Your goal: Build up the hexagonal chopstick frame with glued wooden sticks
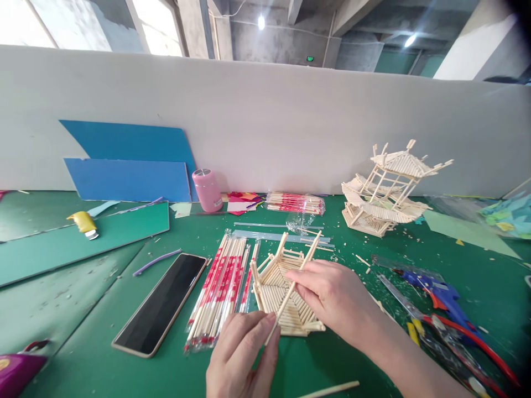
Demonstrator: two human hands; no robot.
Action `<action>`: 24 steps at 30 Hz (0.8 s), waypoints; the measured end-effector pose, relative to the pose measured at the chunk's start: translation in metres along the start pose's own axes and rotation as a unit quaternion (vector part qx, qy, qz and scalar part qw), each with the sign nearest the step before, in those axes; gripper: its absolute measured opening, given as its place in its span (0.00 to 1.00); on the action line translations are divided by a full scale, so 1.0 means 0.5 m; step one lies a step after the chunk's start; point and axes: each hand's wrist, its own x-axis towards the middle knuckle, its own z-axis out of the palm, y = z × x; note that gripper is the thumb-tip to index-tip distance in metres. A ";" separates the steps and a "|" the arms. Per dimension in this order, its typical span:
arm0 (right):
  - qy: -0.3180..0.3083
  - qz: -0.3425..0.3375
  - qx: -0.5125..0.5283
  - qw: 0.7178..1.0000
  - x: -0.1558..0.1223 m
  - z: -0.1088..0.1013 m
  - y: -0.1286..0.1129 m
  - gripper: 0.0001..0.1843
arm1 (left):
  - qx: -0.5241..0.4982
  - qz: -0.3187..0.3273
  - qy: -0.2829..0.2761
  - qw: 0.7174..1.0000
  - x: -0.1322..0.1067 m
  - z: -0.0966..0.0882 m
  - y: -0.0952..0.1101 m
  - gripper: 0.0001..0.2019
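A flat hexagonal piece of glued wooden sticks (pixel 279 293) lies on the green table in front of me. One long thin stick (pixel 295 282) slants across it from lower left to upper right. My left hand (pixel 243 354) pinches the stick's lower end between thumb and fingers. Its middle is gripped by the closed fingers of my right hand (pixel 332 296), which rests over the right side of the hexagonal piece. A bundle of wrapped chopsticks (pixel 222 284) lies just left of the piece.
A phone (pixel 161 303) lies at the left. A finished stick pavilion model (pixel 385 190) stands at the back right. A blue glue gun (pixel 435 290) with red cable and tools lie at the right. A pink cup (pixel 206 189), blue boards (pixel 128 163) and another chopstick pack (pixel 295 203) line the back wall.
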 end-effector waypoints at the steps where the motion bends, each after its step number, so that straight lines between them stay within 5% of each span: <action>1: -0.001 0.001 0.000 1.000 0.000 0.000 0.000 0.13 | -0.001 0.001 0.000 1.000 0.000 0.000 0.000 0.13; 24: -0.003 0.005 0.006 1.000 0.001 -0.008 -0.002 0.14 | 0.013 -0.005 -0.001 1.000 0.003 -0.003 0.003 0.13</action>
